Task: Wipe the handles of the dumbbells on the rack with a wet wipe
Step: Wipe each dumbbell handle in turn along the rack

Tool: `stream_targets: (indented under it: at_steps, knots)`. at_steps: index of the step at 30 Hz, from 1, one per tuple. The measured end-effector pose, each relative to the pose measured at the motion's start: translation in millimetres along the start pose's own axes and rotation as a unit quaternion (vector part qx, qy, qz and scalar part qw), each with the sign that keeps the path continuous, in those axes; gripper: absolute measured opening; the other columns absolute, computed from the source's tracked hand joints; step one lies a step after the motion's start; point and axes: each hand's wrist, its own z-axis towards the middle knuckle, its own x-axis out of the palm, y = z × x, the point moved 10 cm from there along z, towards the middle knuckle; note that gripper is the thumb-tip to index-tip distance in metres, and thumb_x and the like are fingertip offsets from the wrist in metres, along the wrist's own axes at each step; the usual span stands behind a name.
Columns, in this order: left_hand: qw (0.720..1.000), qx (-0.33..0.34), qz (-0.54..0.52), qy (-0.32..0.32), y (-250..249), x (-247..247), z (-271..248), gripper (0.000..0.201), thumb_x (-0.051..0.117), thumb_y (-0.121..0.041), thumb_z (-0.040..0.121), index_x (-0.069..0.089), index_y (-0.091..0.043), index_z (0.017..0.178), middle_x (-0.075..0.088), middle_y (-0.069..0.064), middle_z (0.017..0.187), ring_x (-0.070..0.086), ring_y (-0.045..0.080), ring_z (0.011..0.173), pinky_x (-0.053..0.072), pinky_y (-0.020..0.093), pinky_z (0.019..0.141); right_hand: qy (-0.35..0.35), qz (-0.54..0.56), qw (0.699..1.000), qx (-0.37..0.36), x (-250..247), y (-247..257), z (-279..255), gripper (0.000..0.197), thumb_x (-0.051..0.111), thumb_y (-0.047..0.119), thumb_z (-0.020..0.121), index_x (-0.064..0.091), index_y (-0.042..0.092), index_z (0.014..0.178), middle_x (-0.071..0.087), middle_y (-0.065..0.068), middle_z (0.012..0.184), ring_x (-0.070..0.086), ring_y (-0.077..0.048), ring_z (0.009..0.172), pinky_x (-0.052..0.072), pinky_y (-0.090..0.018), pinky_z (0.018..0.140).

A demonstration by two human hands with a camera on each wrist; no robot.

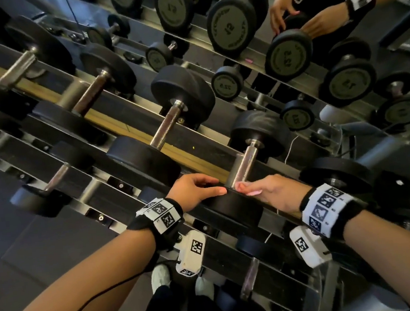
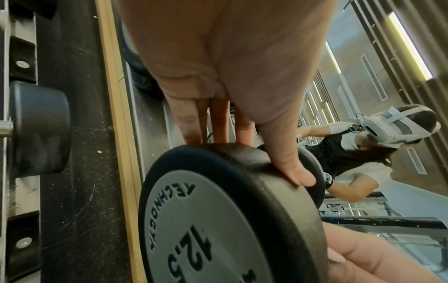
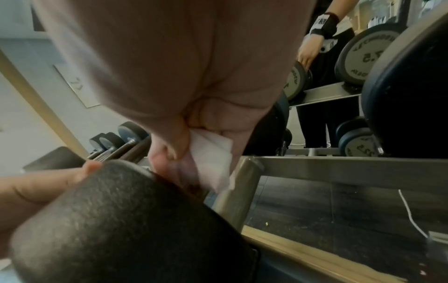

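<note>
A black 12.5 dumbbell (image 1: 232, 208) lies on the top tier of the rack (image 1: 130, 127), its steel handle (image 1: 244, 164) pointing away from me. My left hand (image 1: 212, 187) rests on the rim of its near head (image 2: 218, 220), fingers fairly straight over the top and thumb along the edge. My right hand (image 1: 246, 189) is at the near end of the handle, just behind that head. In the right wrist view it (image 3: 179, 157) pinches a folded white wet wipe (image 3: 213, 153) between thumb and fingers. The wipe is hidden in the head view.
Several more dumbbells (image 1: 167, 123) lie in a row to the left on the same tier, and smaller ones (image 1: 38, 195) on a lower tier. A mirror (image 1: 289, 52) behind the rack reflects the weights and my hands. A white cable (image 3: 412, 216) hangs at the right.
</note>
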Motion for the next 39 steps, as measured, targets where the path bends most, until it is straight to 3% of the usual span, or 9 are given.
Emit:
stream_targets:
  at_steps: [3,9,15,20,24,28,34,37,39]
  knots:
    - [1.000,-0.008,-0.012,-0.021,2.0,0.0,-2.4,0.053,0.081,-0.050,0.070,0.065,-0.037,0.119,0.066,-0.018,0.113,0.060,0.005,0.111,0.048,0.031,0.102,-0.013,0.049,0.998,-0.046,-15.4,10.8,-1.3,0.023,0.057,0.043,0.095,0.072,0.035,0.110,0.073,0.005,0.101,0.066,-0.008,0.100,0.049,-0.035,0.100]
    - [0.999,-0.025,0.029,-0.027,-0.9,-2.8,-5.2,0.067,0.078,-0.056,0.071,0.061,-0.031,0.131,0.062,-0.013,0.126,0.056,0.007,0.116,0.040,0.025,0.099,-0.204,-0.035,0.952,-0.225,-92.8,62.2,-11.6,0.049,0.039,0.014,0.103,0.049,0.046,0.139,0.055,0.019,0.139,0.047,0.009,0.127,0.035,-0.023,0.111]
    - [0.998,-0.033,0.008,-0.049,5.3,-0.4,-9.5,0.059,0.077,-0.056,0.073,0.064,-0.033,0.126,0.063,-0.013,0.124,0.056,0.009,0.120,0.041,0.038,0.111,0.009,-0.428,0.894,-0.134,-31.7,42.4,36.5,0.079,0.054,-0.018,0.080,0.034,0.018,0.146,0.037,-0.008,0.149,0.031,-0.025,0.142,0.028,-0.036,0.117]
    - [0.997,-0.038,-0.006,-0.059,7.6,0.8,-12.0,0.058,0.076,-0.057,0.074,0.064,-0.034,0.125,0.062,-0.012,0.127,0.055,0.010,0.122,0.040,0.041,0.112,-0.056,-0.447,0.871,-0.197,-35.0,43.4,37.0,0.041,0.047,0.008,0.099,0.042,0.018,0.138,0.041,-0.008,0.145,0.030,-0.026,0.140,0.025,-0.039,0.117]
    - [0.997,-0.042,-0.007,-0.063,7.6,0.0,-12.4,0.058,0.077,-0.057,0.073,0.065,-0.033,0.125,0.064,-0.010,0.125,0.057,0.010,0.119,0.042,0.042,0.110,-0.047,-0.463,0.858,-0.220,-12.8,46.6,32.1,0.045,0.041,0.012,0.104,0.039,0.017,0.148,0.033,-0.005,0.156,0.020,-0.022,0.147,0.010,-0.028,0.118]
    - [0.997,-0.040,-0.008,-0.064,5.7,1.4,-14.8,0.057,0.076,-0.056,0.075,0.064,-0.033,0.125,0.063,-0.011,0.124,0.057,0.009,0.117,0.043,0.040,0.109,-0.022,-0.438,0.858,-0.268,2.5,53.9,22.2,0.061,0.055,0.003,0.093,0.039,0.025,0.147,0.039,0.003,0.149,0.030,-0.015,0.141,0.027,-0.029,0.116]
    - [0.998,-0.039,-0.018,-0.055,3.7,2.9,-16.7,0.055,0.074,-0.054,0.077,0.063,-0.033,0.127,0.061,-0.010,0.127,0.055,0.011,0.121,0.040,0.041,0.111,-0.053,-0.458,0.876,-0.141,-42.8,31.8,55.6,0.073,0.060,-0.001,0.084,0.032,0.025,0.147,0.038,-0.004,0.149,0.036,-0.025,0.140,0.035,-0.044,0.114]
    - [0.998,-0.042,-0.013,-0.053,4.5,2.2,-15.1,0.054,0.075,-0.054,0.076,0.064,-0.033,0.125,0.062,-0.010,0.124,0.056,0.010,0.118,0.042,0.039,0.109,-0.031,-0.457,0.863,-0.214,-4.8,35.5,39.7,0.057,0.065,0.007,0.082,0.039,0.027,0.128,0.042,0.001,0.127,0.051,-0.018,0.119,0.049,-0.036,0.097]
    - [0.997,-0.047,-0.012,-0.056,5.6,0.5,-13.2,0.053,0.078,-0.054,0.074,0.066,-0.033,0.121,0.064,-0.011,0.120,0.058,0.008,0.114,0.044,0.037,0.108,0.001,-0.413,0.869,-0.274,12.5,40.0,21.4,0.057,0.062,0.008,0.088,0.038,0.033,0.133,0.040,0.008,0.130,0.047,-0.012,0.122,0.050,-0.033,0.094]
